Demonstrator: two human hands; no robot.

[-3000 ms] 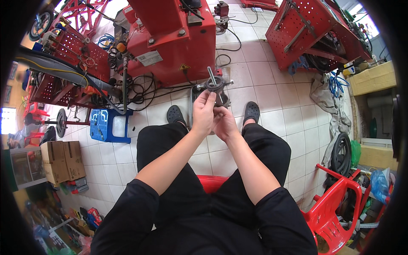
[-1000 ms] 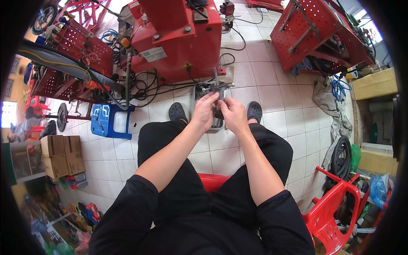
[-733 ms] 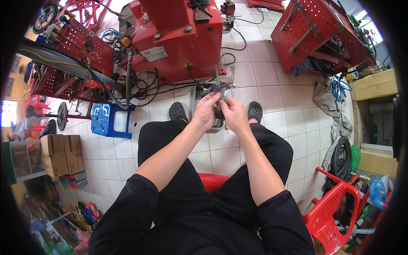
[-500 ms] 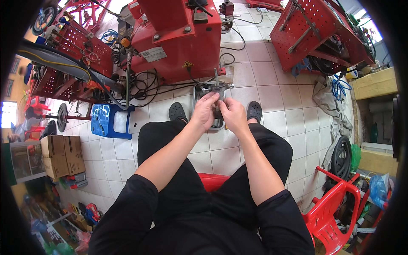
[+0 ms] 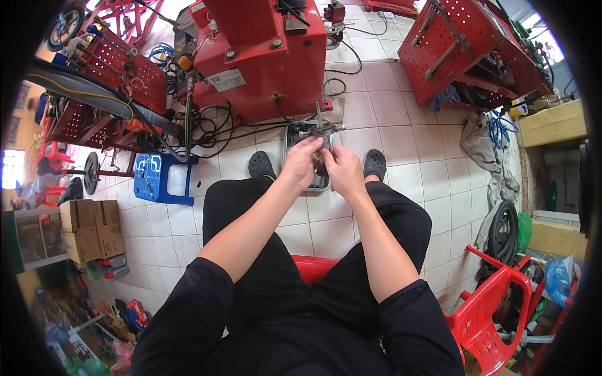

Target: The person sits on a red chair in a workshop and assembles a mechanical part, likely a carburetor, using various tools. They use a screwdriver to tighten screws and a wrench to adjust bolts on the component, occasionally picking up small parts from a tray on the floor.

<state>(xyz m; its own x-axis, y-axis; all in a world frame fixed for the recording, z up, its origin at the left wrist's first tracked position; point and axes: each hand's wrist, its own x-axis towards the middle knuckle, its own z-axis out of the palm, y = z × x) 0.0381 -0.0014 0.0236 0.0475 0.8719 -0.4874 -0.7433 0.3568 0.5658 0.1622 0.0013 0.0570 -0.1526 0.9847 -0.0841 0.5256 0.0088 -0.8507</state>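
The red machine (image 5: 263, 72) is cut off at the top. On the floor, the grey tray (image 5: 287, 139) is partly covered, its contents hard to make out. Over its far edge, left hand (image 5: 301, 164) and right hand (image 5: 343, 169) pinch a dark metal part (image 5: 325, 131), their fingers hiding its near end. Its slim rod (image 5: 318, 114), the long axis, points toward the machine, tilting slightly left.
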